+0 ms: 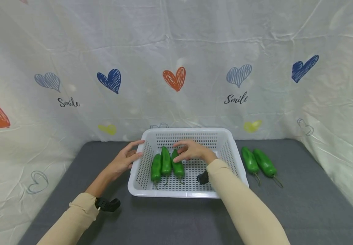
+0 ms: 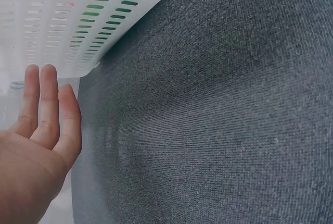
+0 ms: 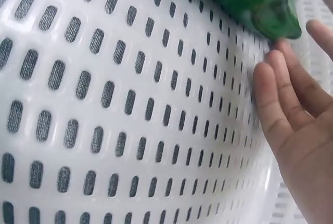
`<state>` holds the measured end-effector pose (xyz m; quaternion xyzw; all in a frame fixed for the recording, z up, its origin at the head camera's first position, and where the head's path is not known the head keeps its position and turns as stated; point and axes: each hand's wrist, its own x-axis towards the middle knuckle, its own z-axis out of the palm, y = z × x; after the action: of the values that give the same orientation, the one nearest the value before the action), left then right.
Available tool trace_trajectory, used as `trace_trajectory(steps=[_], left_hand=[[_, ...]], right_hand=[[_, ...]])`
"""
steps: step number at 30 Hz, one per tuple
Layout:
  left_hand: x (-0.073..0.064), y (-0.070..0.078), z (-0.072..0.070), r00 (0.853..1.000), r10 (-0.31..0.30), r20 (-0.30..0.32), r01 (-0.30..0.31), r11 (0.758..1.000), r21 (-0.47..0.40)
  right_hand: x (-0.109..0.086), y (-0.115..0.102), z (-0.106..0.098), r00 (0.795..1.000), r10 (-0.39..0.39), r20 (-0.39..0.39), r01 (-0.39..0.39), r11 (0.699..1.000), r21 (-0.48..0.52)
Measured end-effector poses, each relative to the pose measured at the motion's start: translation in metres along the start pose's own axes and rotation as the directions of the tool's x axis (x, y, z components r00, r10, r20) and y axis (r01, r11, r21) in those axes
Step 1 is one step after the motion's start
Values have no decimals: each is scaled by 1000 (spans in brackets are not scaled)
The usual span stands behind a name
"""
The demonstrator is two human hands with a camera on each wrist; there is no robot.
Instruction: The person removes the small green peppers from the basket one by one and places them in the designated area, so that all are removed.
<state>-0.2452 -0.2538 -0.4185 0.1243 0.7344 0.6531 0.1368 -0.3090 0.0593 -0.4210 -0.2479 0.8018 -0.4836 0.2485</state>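
Note:
Three green chili peppers lie side by side in a white slotted plastic basket (image 1: 187, 194): a left pepper (image 1: 156, 168), a middle pepper (image 1: 166, 161) and a right pepper (image 1: 179, 169). Over the upper end of the right pepper is my right hand (image 1: 191, 150), its fingers loosely spread. In the right wrist view the fingertips (image 3: 266, 78) are beside the tip of a green pepper (image 3: 255, 0), with no grip visible. My left hand (image 1: 124, 161) is at the basket's left side, its fingers extended at the rim and outer wall (image 2: 57, 21).
Two more green peppers lie on the dark grey tabletop (image 1: 305, 200) just right of the basket, a nearer-to-basket one (image 1: 250, 160) and an outer one (image 1: 265, 162). A pale curtain (image 1: 195, 41) printed with hearts hangs behind the table.

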Motion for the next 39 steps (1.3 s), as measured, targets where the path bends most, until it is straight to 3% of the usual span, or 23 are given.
trace_trajectory(steps=[3, 13, 20, 31, 39], left_hand=[[0, 0, -1, 1000, -7, -2, 7, 1000, 1], [-2, 10, 3, 1000, -21, 18, 22, 999, -26], [0, 1, 0, 1000, -13, 3, 13, 1000, -6], [0, 2, 0, 1000, -25, -2, 25, 1000, -9], [-8, 21, 8, 999, -22, 24, 22, 1000, -5]], right_hand=[[1, -3, 2, 1000, 4, -14, -4, 1000, -24], [4, -7, 4, 995, 96, -7, -96, 993, 65], [2, -8, 5, 994, 113, -11, -111, 990, 92], [5, 5, 2, 999, 7, -53, -7, 1000, 3], [4, 6, 0, 996, -35, -81, 35, 999, 0]])
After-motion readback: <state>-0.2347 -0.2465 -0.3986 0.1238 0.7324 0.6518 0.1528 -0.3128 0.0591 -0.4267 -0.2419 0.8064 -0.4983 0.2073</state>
